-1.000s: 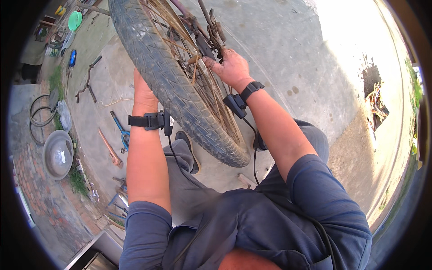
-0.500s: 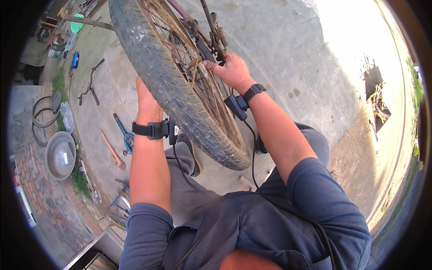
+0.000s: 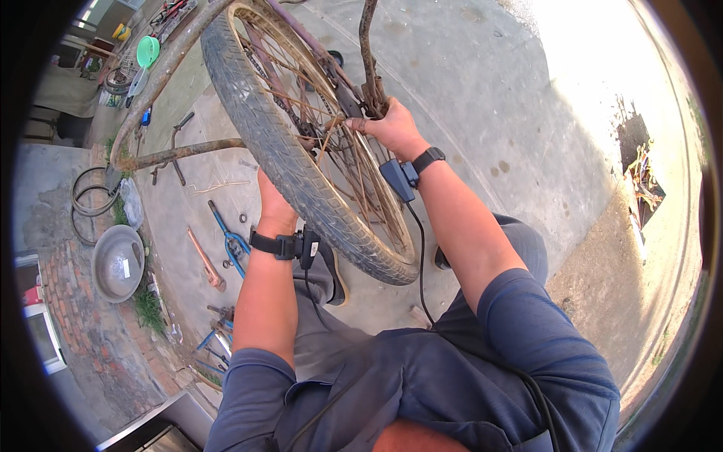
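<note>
A rusty bicycle wheel with a worn grey tyre point(image 3: 301, 166) stands in front of me, its spokes point(image 3: 354, 173) brown with rust. My right hand point(image 3: 388, 128) is closed around the hub area, beside a rusty frame bar point(image 3: 369, 45). My left hand point(image 3: 275, 207) reaches behind the tyre on its left side and is mostly hidden by it; what its fingers hold is not visible. Both wrists carry black bands with small devices.
A curved rusty mudguard or frame piece point(image 3: 151, 98) arches at the upper left. Blue-handled pliers point(image 3: 230, 241), a brown tool point(image 3: 207, 260) and more tools lie on the concrete at left. A metal bowl point(image 3: 117, 264), coiled hose point(image 3: 90, 203) and brick edge point(image 3: 83, 331) sit further left.
The view has shifted so the wheel sits lower and more to the right. My right hand stays on the hub. My left hand remains behind the tyre.
</note>
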The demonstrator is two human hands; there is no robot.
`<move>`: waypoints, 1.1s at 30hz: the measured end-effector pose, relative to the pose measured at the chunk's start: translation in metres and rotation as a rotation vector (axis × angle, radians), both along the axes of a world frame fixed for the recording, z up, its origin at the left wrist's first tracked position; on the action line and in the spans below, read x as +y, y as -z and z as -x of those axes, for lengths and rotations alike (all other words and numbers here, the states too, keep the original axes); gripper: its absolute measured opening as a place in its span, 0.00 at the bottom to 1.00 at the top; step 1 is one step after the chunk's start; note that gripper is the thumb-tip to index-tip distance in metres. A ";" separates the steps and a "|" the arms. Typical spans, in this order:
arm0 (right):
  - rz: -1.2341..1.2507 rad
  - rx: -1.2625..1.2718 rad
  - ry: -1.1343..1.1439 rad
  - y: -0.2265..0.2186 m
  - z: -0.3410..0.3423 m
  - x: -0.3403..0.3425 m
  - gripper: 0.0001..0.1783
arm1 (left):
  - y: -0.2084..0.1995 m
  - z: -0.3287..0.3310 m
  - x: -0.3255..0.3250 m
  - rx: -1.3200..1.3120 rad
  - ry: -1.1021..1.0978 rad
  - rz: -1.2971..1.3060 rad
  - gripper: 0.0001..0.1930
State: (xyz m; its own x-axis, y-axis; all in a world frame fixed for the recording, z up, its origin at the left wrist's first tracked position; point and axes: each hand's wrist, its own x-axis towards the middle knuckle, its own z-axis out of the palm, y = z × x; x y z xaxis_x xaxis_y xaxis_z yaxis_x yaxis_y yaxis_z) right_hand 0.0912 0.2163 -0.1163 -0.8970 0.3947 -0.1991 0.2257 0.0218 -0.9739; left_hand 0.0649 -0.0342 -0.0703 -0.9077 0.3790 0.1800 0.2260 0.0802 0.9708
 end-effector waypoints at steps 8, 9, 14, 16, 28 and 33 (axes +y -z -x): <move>-0.212 0.005 -0.027 -0.019 -0.005 0.000 0.47 | -0.003 -0.008 -0.002 -0.052 -0.039 -0.102 0.08; -0.201 0.018 -0.024 -0.018 -0.005 0.000 0.47 | -0.004 -0.010 0.000 -0.110 -0.029 -0.197 0.09; -0.146 0.043 -0.049 -0.007 -0.001 0.003 0.48 | -0.009 -0.014 0.000 -0.194 0.082 -0.329 0.13; -0.101 0.065 -0.054 -0.002 0.000 0.003 0.45 | -0.008 -0.015 -0.003 -0.174 0.093 -0.309 0.13; -0.224 0.103 -0.040 0.001 0.001 0.003 0.38 | -0.030 -0.023 0.011 -0.199 -0.047 -0.147 0.13; -0.219 0.057 -0.041 0.008 0.009 0.005 0.43 | -0.032 -0.017 0.006 -0.360 -0.045 -0.151 0.16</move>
